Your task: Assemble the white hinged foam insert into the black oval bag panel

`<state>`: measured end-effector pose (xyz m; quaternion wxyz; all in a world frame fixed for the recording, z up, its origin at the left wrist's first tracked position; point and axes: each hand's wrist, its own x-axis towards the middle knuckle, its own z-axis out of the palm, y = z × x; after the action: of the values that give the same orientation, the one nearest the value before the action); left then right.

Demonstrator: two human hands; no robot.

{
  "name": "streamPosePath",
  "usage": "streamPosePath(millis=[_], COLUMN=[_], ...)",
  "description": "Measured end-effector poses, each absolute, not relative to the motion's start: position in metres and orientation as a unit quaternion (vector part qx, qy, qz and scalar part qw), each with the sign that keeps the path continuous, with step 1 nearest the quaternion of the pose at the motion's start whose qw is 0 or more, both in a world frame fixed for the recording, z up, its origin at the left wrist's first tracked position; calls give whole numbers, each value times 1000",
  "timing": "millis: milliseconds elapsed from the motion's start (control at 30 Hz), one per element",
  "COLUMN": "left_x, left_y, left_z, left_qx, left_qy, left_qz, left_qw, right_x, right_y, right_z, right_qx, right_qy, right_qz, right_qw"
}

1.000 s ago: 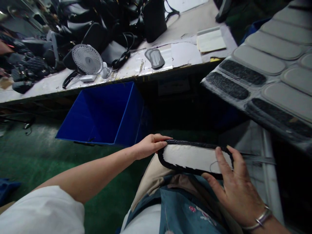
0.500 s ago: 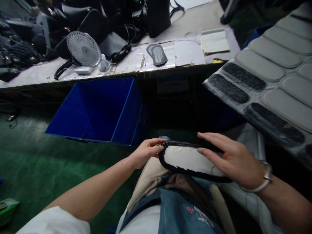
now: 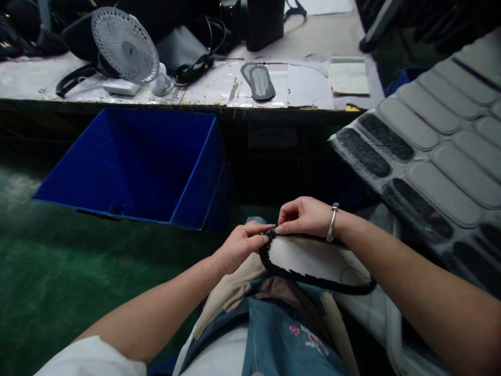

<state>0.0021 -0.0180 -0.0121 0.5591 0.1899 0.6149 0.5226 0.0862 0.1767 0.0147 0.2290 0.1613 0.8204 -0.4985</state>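
Note:
An oval panel [image 3: 313,259] with a pale face and a black gathered edge lies over my lap, its long side running left to right. My left hand [image 3: 245,244] pinches the panel's upper left end between thumb and fingers. Right beside those fingertips, my right hand [image 3: 301,216] has its thumb and forefinger pressed together on the black edge, with the other fingers curled. A thin loop of thread or wire shows at the panel's right end.
A blue bin [image 3: 195,172] stands below the worktable [image 3: 305,99], which bears a white fan [image 3: 129,46], grey oval pieces [image 3: 261,83], a paper pad [image 3: 349,77] and black bags. At the right, a board [image 3: 395,167] carries rows of oval pieces.
My right hand has moved left from over the panel's middle to its upper left edge, and its spread fingers have closed there. The view has shifted slightly.

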Motion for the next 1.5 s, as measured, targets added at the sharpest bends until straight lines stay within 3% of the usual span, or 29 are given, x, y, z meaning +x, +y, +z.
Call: streamPosePath(millis=[233, 333, 400, 467, 567, 600, 767, 967, 1233, 1500], left_x=[8, 11, 12, 12, 11, 11, 7, 4, 26, 39], left_y=[-21, -26, -30, -31, -31, -30, -30, -32, -45, -40], left_z=[-13, -14, -16, -19, -25, -26, -26, -28, -50, -43], left_qx=[275, 277, 275, 274, 301, 315, 395, 455, 371, 336], left_qy=[692, 680, 657, 655, 673, 679, 694, 697, 739, 735], left_qz=[485, 500, 514, 514, 500, 495, 471, 437, 460, 501], left_qw=[460, 460, 478, 481, 455, 442, 375, 340, 323, 309], right_x=[66, 62, 68, 91, 157, 182, 269, 264, 258, 254], right_y=[156, 147, 157, 181, 223, 233, 226, 191, 211, 204], right_z=[39, 48, 48, 44, 36, 34, 1, -42, -23, -18], right_qx=[112, 131, 136, 175, 342, 371, 423, 389, 308, 278], right_qy=[924, 928, 921, 883, 677, 652, 586, 566, 667, 782], right_qz=[-277, -250, -269, -374, -650, -661, -691, -726, -671, -557], right_qw=[240, 244, 249, 223, 40, 3, 3, 37, 102, 6])
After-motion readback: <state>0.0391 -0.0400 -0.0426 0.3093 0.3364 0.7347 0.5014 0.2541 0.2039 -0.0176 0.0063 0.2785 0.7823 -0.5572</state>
